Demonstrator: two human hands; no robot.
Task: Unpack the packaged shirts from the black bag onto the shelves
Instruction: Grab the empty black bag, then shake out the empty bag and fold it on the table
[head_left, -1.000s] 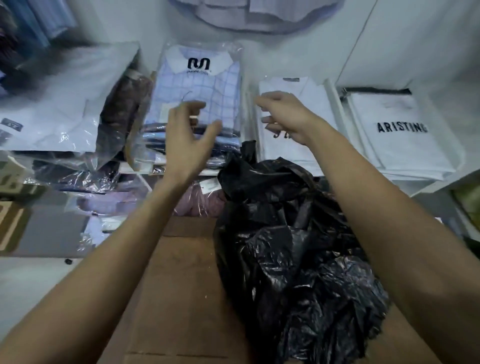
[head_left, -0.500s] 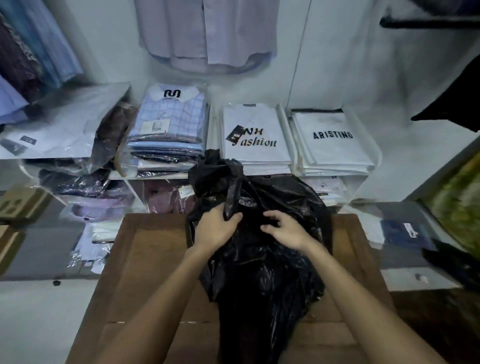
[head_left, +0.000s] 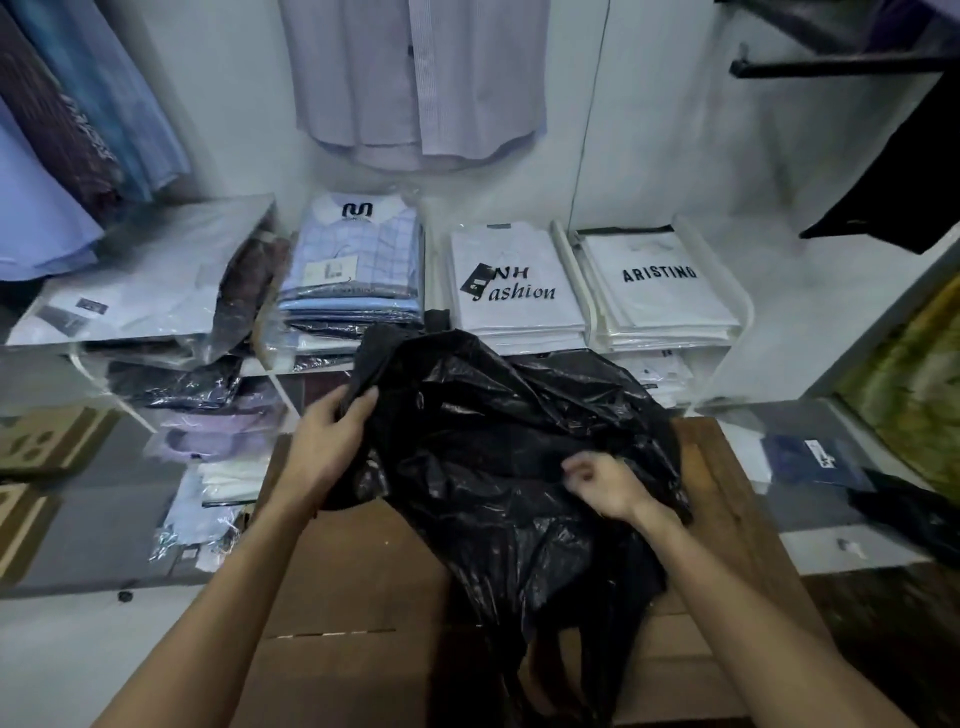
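Grip of the left hand (head_left: 332, 441) now pinches the black bag's (head_left: 498, 457) rim at ten o'clock, pulled apart from the right hand (head_left: 608, 486) clutching plastic at three, bag on the bench (head_left: 727, 499), likely opening for shirts.

On the shelf (head_left: 717, 358) in front of me, the white packaged shirt (head_left: 657, 280) topping the stack at its right end read "ARISTINO" in black capitals. Just left of that, the next white packet (head_left: 514, 291) read "NH fashion", a black tag covering the start of the first line. Left again, the checked blue shirt (head_left: 358, 249) bore a black looping "M" logo on its collar card; the small print beneath was too blurred for me to read.
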